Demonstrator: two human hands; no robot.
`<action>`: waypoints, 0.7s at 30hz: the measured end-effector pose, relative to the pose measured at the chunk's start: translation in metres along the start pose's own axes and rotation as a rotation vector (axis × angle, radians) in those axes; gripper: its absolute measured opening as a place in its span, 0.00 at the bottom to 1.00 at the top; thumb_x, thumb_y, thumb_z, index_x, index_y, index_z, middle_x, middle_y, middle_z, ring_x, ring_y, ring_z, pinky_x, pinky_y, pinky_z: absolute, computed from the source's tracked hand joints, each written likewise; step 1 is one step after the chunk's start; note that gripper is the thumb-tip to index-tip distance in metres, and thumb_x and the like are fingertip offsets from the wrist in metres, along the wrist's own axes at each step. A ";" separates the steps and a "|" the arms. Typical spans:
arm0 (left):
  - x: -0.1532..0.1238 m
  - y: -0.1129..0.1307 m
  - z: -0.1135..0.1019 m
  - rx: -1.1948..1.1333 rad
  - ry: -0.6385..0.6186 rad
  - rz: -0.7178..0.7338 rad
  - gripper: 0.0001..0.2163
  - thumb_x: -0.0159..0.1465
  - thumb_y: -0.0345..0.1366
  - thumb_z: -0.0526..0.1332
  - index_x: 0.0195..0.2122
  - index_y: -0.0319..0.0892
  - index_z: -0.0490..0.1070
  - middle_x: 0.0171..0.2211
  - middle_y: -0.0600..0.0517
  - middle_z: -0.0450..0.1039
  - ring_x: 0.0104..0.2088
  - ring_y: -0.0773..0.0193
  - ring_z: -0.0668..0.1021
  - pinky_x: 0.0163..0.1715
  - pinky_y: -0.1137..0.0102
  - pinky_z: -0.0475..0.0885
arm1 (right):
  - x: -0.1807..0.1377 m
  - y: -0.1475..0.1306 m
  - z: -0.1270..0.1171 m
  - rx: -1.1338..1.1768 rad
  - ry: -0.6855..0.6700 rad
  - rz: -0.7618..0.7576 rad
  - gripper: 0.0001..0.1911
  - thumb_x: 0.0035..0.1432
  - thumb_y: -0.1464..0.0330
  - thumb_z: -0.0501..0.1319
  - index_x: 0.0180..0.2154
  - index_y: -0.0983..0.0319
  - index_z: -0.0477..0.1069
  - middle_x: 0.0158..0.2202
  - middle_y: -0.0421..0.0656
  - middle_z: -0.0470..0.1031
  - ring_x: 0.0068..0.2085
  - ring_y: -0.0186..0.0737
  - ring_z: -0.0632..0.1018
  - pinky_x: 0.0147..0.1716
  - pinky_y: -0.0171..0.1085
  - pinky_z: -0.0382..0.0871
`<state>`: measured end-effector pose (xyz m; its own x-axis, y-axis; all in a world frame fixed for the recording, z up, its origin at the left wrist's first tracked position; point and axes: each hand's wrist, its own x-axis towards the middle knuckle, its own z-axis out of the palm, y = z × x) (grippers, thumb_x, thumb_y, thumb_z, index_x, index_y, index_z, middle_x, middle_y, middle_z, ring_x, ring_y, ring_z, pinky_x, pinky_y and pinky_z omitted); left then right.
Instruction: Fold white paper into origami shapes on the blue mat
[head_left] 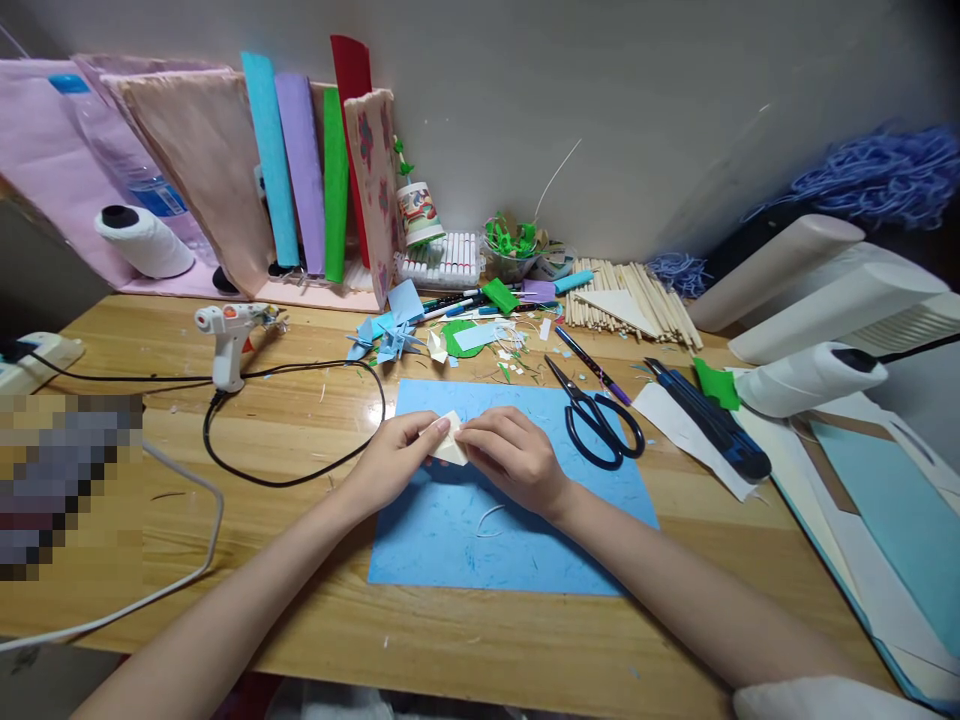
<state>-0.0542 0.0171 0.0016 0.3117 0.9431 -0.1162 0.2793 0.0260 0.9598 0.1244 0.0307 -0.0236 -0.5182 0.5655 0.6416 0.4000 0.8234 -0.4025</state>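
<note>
Both of my hands meet over a blue paper sheet [510,540] lying on the wooden table [300,440]. My left hand [394,458] and my right hand [514,458] pinch a small piece of cream paper [448,442] between their fingertips, just above the sheet. The paper looks folded; part of it is hidden by my fingers. Black-handled scissors [596,420] lie right of my right hand, at the sheet's upper right corner.
A white glue gun [229,340] stands at the left, its black cord [300,470] looping toward the sheet. Rolled coloured papers [300,170] lean on the wall. Wooden sticks [637,295], paper scraps [480,340], a utility knife [712,420] and a white lamp [825,320] fill the right.
</note>
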 end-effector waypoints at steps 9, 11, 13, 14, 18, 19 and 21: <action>0.002 0.000 0.000 0.059 0.054 0.053 0.15 0.62 0.42 0.49 0.23 0.39 0.64 0.20 0.57 0.59 0.24 0.69 0.63 0.24 0.76 0.57 | 0.007 0.001 0.004 0.488 0.103 0.492 0.07 0.53 0.68 0.61 0.36 0.60 0.71 0.35 0.43 0.72 0.37 0.38 0.73 0.38 0.39 0.68; 0.002 0.001 0.000 0.044 0.049 0.064 0.15 0.62 0.41 0.50 0.23 0.39 0.64 0.21 0.57 0.59 0.25 0.69 0.63 0.24 0.76 0.57 | 0.008 0.003 0.006 0.684 0.087 0.660 0.08 0.51 0.66 0.61 0.35 0.61 0.71 0.35 0.43 0.72 0.35 0.36 0.74 0.35 0.36 0.69; 0.002 0.001 0.000 0.050 0.054 0.068 0.14 0.62 0.41 0.50 0.23 0.39 0.63 0.21 0.57 0.58 0.25 0.69 0.63 0.25 0.76 0.57 | 0.009 0.006 0.008 0.815 0.040 0.757 0.08 0.50 0.65 0.62 0.32 0.63 0.71 0.30 0.41 0.73 0.31 0.34 0.73 0.31 0.34 0.69; 0.002 0.001 0.000 0.059 0.059 0.066 0.15 0.62 0.41 0.50 0.22 0.39 0.63 0.21 0.57 0.58 0.25 0.69 0.63 0.25 0.76 0.57 | 0.009 0.007 0.008 0.848 0.025 0.778 0.07 0.50 0.65 0.62 0.29 0.63 0.71 0.27 0.39 0.72 0.29 0.33 0.73 0.30 0.33 0.68; 0.002 -0.004 0.001 0.075 0.057 0.040 0.15 0.63 0.41 0.49 0.22 0.39 0.61 0.21 0.57 0.57 0.25 0.69 0.63 0.26 0.76 0.57 | 0.009 0.007 0.007 0.888 0.039 0.796 0.08 0.48 0.65 0.63 0.25 0.64 0.70 0.23 0.38 0.70 0.26 0.31 0.71 0.27 0.31 0.65; 0.002 -0.005 0.002 0.073 0.054 0.033 0.15 0.63 0.41 0.48 0.23 0.39 0.61 0.22 0.57 0.58 0.26 0.69 0.63 0.26 0.76 0.57 | 0.009 0.007 0.007 0.888 0.037 0.794 0.08 0.48 0.66 0.63 0.25 0.64 0.71 0.23 0.38 0.70 0.26 0.31 0.71 0.27 0.31 0.65; 0.001 -0.007 0.003 0.075 0.052 0.026 0.15 0.63 0.42 0.47 0.24 0.39 0.61 0.22 0.56 0.58 0.26 0.69 0.63 0.26 0.75 0.58 | 0.009 0.005 0.006 0.879 0.032 0.784 0.08 0.47 0.66 0.64 0.24 0.64 0.71 0.24 0.38 0.70 0.26 0.32 0.70 0.27 0.32 0.64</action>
<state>-0.0529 0.0173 -0.0058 0.2727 0.9590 -0.0767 0.3397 -0.0214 0.9403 0.1172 0.0406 -0.0242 -0.3383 0.9406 0.0293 -0.0639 0.0081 -0.9979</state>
